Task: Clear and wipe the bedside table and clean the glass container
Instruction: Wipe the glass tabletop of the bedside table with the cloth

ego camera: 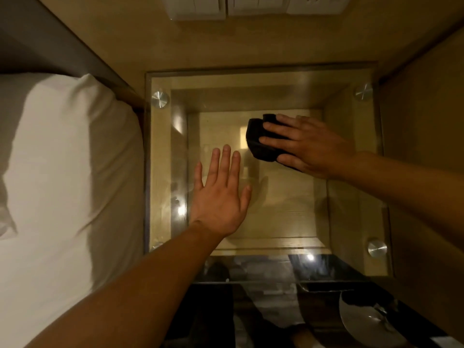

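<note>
The bedside table [351,197] has a square glass top on round metal studs, with a pale wooden box showing through it. My right hand [306,144] presses a black cloth [258,141] flat on the glass toward the far right part of the top. My left hand [221,194] lies flat on the glass left of centre, fingers spread, holding nothing. A curved glass container [361,320] shows partly at the bottom right, below the table's front edge.
A bed with a white pillow [62,172] lies directly left of the table. White wall switches and sockets [251,6] sit on the wooden panel behind it. A wooden wall [426,121] closes the right side. The floor in front is dark.
</note>
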